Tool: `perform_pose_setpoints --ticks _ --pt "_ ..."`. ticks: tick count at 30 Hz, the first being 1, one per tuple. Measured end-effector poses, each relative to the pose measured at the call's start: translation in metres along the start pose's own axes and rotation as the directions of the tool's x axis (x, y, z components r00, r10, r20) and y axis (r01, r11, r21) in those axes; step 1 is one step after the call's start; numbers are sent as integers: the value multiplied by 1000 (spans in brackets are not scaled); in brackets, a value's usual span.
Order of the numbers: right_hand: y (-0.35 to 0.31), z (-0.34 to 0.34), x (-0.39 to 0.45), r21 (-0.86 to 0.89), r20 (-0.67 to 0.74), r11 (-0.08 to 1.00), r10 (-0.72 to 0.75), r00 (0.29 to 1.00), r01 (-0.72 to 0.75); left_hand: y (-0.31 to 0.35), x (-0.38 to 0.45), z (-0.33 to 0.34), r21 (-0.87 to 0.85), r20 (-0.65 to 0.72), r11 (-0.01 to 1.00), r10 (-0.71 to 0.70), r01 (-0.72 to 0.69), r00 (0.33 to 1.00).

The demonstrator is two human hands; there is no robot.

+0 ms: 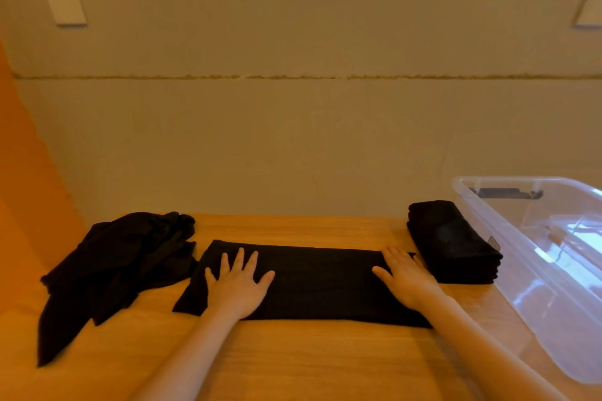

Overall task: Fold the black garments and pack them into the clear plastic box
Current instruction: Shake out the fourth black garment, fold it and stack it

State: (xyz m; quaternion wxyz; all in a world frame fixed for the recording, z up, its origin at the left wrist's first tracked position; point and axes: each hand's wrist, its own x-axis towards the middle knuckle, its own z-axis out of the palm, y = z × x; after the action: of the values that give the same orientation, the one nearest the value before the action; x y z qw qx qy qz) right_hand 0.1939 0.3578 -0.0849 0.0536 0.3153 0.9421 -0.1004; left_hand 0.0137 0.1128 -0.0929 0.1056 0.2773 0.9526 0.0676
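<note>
A black garment [319, 283] lies folded into a long strip across the middle of the wooden table [293, 365]. My left hand [239, 285] presses flat on its left part, fingers spread. My right hand [405, 280] lies flat on its right end. A stack of folded black garments [452, 242] sits just to the right of the strip. Beside that stack stands the clear plastic box [537, 270], which reaches the right edge of the view. A loose heap of black garments [114, 270] lies at the left.
A pale wall rises right behind the table's far edge. An orange wall closes off the left side. Bare wood shows at the front of the table between my forearms.
</note>
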Motion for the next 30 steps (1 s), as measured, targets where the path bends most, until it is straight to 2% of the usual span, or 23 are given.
perform_pose_setpoints --ticks 3,5,7,10,12,13,16,20,22,24,25,26,28,30 --pt "-8 9 -11 37 -42 998 57 998 -55 -2 7 -10 60 -56 998 16 -13 998" --pt "-12 17 -28 27 -101 992 125 987 -123 10 0 -15 176 -179 982 -40 72 983" --pt "-13 27 -46 39 -184 983 184 966 -180 34 -17 -14 110 -241 985 -102 132 965" --pt "-11 33 -64 174 -188 964 234 954 -203 72 -41 3 -70 -96 989 -135 129 986" --pt "-5 26 -68 278 -134 941 236 962 -192 82 -43 17 -93 -25 987 -136 133 990" --pt "1 23 -69 284 -126 944 212 969 -169 81 -41 22 -83 -22 988 -130 127 991" --pt "23 17 -78 154 -100 988 41 994 -26 64 -29 24 -55 -84 997 -64 60 994" --pt "28 19 -112 120 -32 990 -70 997 73 39 -7 15 -47 -62 992 116 -119 991" --pt "14 26 -136 80 4 989 -123 992 122 32 0 11 -22 -67 992 120 -122 990" --pt "5 30 -153 80 18 982 -171 985 169 35 -5 9 17 -155 997 72 -71 985" --pt "4 29 -155 85 -21 977 -194 981 195 43 -15 8 11 -224 997 82 -81 971" --pt "8 27 -153 75 -77 972 -216 973 222 54 -29 8 -24 -283 989 133 -146 950" --pt "23 23 -142 53 -167 960 -262 951 274 79 -70 12 -107 -308 915 342 -390 888" --pt "29 16 -133 59 -161 937 -332 929 345 98 -117 24 -94 -227 804 557 -587 799"
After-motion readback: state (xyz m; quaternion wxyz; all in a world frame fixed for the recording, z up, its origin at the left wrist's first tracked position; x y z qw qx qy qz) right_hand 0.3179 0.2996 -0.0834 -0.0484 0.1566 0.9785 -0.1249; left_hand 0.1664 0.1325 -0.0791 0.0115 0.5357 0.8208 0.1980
